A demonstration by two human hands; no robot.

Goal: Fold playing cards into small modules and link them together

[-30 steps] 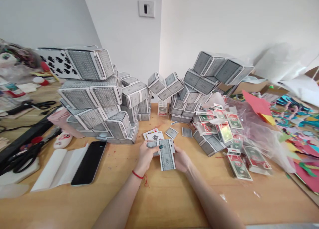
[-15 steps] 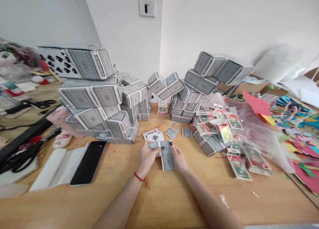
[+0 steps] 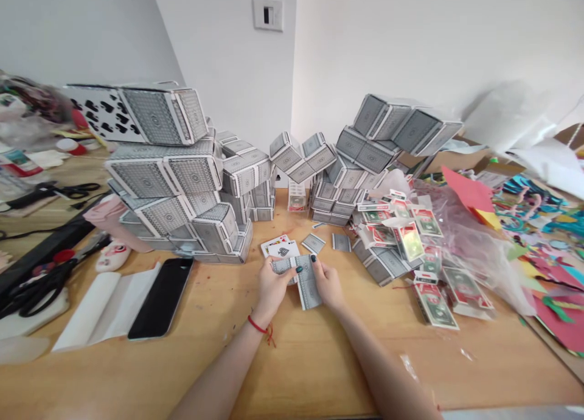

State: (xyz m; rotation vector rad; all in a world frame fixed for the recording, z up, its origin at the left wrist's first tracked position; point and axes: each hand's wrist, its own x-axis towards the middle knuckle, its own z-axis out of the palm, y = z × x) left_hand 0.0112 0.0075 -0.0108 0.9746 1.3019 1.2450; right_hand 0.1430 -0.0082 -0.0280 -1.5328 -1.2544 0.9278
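Right of the phone [image 3: 160, 297], left hand [image 3: 272, 285] and right hand [image 3: 327, 282] pinch cards [image 3: 306, 283] — light, even edge pressure should hold them square, unbent.

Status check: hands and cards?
Left hand and right hand both gripping grey-backed cards. Face-up cards on table just beyond. Card-block stacks behind, not touching hands.

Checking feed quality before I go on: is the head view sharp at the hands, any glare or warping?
Head view: grey-backed playing cards between left hand and right hand are sharp; frame edges stretch, wide-angle; white plastic sheet at right is washed out; shadows soft.
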